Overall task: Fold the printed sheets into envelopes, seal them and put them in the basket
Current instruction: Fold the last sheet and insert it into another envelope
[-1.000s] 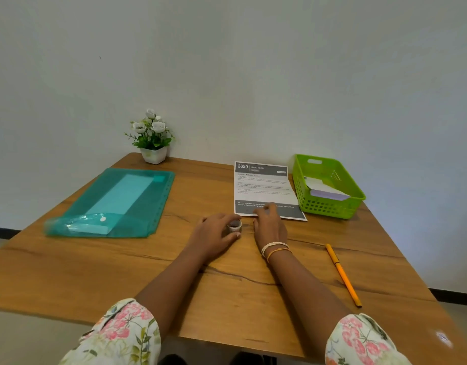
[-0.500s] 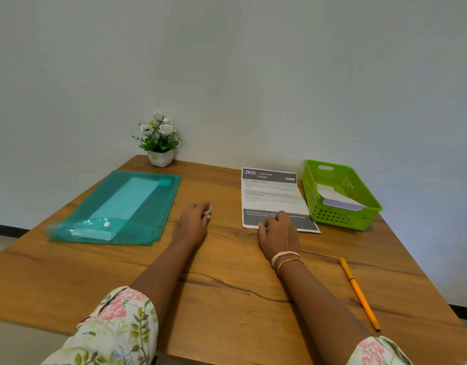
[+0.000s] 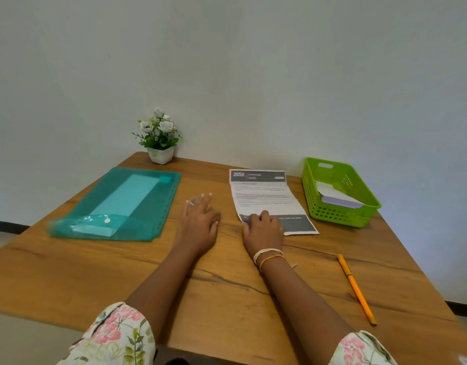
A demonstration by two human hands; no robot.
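Pressing fingers of right hand (image 3: 264,227) pin printed sheet (image 3: 266,198) flat on desk (image 3: 227,299), beside basket (image 3: 340,214). Left hand (image 3: 199,219) fingers extended touching tape roll (image 3: 194,201). Risk: roll rolls away, sheet skews crooked.

Single head cam, wide-angle, worn by the person, looking forward and down over the wooden table (image 3: 227,299) toward the wall. Forearms enter from the bottom edge, close to lens. No second view, no overlap.
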